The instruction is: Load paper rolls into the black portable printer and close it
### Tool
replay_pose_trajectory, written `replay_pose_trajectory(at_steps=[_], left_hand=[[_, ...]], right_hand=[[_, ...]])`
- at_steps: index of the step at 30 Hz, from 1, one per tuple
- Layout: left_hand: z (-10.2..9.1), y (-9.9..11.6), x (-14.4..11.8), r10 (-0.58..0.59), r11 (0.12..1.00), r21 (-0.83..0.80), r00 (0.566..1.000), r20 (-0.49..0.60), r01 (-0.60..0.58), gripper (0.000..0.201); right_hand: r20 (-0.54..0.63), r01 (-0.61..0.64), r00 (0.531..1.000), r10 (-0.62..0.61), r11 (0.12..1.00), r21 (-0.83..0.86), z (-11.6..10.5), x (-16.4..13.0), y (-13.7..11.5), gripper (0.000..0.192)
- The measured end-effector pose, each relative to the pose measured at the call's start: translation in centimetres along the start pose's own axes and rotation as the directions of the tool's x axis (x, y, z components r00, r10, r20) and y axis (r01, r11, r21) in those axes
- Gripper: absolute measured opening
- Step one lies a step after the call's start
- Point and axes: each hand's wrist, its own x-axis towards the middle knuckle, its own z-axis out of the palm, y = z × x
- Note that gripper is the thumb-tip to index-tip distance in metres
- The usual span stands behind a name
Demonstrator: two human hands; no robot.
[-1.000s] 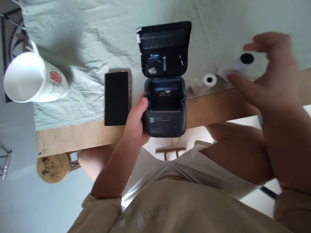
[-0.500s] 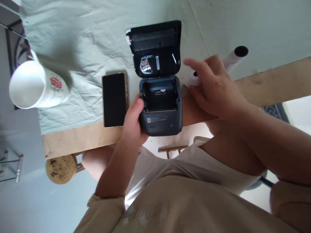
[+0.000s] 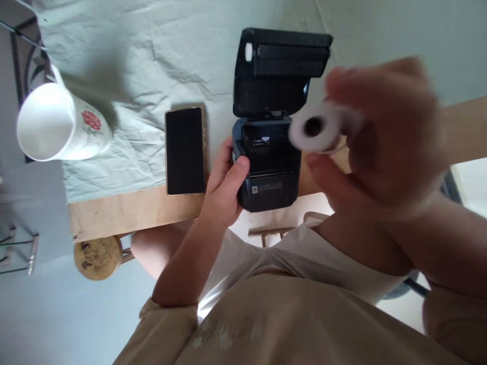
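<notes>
My left hand (image 3: 228,187) grips the left side of a dark label printer (image 3: 272,195), its thumb on the front corner. The printer's black lid (image 3: 274,96) stands raised, and the paper bay beneath shows a small printed label inside. In my right hand (image 3: 391,137), blurred by motion, is a small white paper roll (image 3: 299,133), pinched between thumb and fingers. One end of the roll with its dark core hole faces me, close to the bay's right edge. Whether the roll touches the printer I cannot tell.
A smartphone (image 3: 185,152) lies face up left of the printer. Farther left is a white mug (image 3: 45,124) with a red flower. A pale green cloth (image 3: 152,50) covers the table, whose wooden edge (image 3: 133,215) runs along the front. Below stands a round stool (image 3: 98,257).
My right hand has lifted the small paper roll off the table and brought it beside the printer. The printer, held in my left hand, has shifted right and its lid is tilted differently.
</notes>
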Motion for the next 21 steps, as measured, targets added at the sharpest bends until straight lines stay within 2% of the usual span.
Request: replay_pose_trajectory(at_steps=[2, 3, 7, 9, 13, 17, 21], left_hand=[[0.0, 0.0, 0.1, 0.018, 1.000, 0.020, 1.000, 0.019, -0.018, 0.030], [0.0, 0.0, 0.1, 0.026, 0.999, 0.025, 0.999, 0.026, -0.027, 0.031], [0.1, 0.0, 0.0, 0.003, 0.999, 0.040, 1.000, 0.011, -0.003, 0.033], [0.1, 0.1, 0.0, -0.023, 0.998, 0.057, 1.000, -0.018, 0.024, 0.035], [0.3, 0.3, 0.0, -0.055, 0.997, 0.050, 0.997, -0.055, 0.058, 0.041], [0.2, 0.2, 0.0, -0.072, 0.997, 0.022, 0.996, -0.048, 0.074, 0.042], [-0.4, 0.0, -0.1, -0.035, 0.998, -0.049, 0.999, 0.034, 0.036, 0.034]], right_hand=[[-0.010, 0.158, 0.987, -0.162, 0.976, -0.149, 1.0, 0.3, 0.5, 0.059], [-0.022, 0.189, 0.980, -0.197, 0.962, -0.199, 1.6, 0.5, 0.9, 0.054], [-0.037, 0.202, 0.970, -0.241, 0.880, -0.431, 3.1, 1.5, 2.0, 0.035], [-0.023, 0.194, 0.972, -0.233, 0.858, -0.476, 3.3, 1.6, 2.3, 0.023], [-0.023, 0.220, 0.968, -0.250, 0.889, -0.403, 3.1, 1.3, 2.4, 0.008], [-0.068, 0.255, 0.956, -0.285, 0.923, -0.287, 2.5, 0.9, 1.8, 0.012], [0.030, 0.351, 0.936, -0.350, 0.926, -0.143, 2.3, 0.7, 1.3, 0.012]])
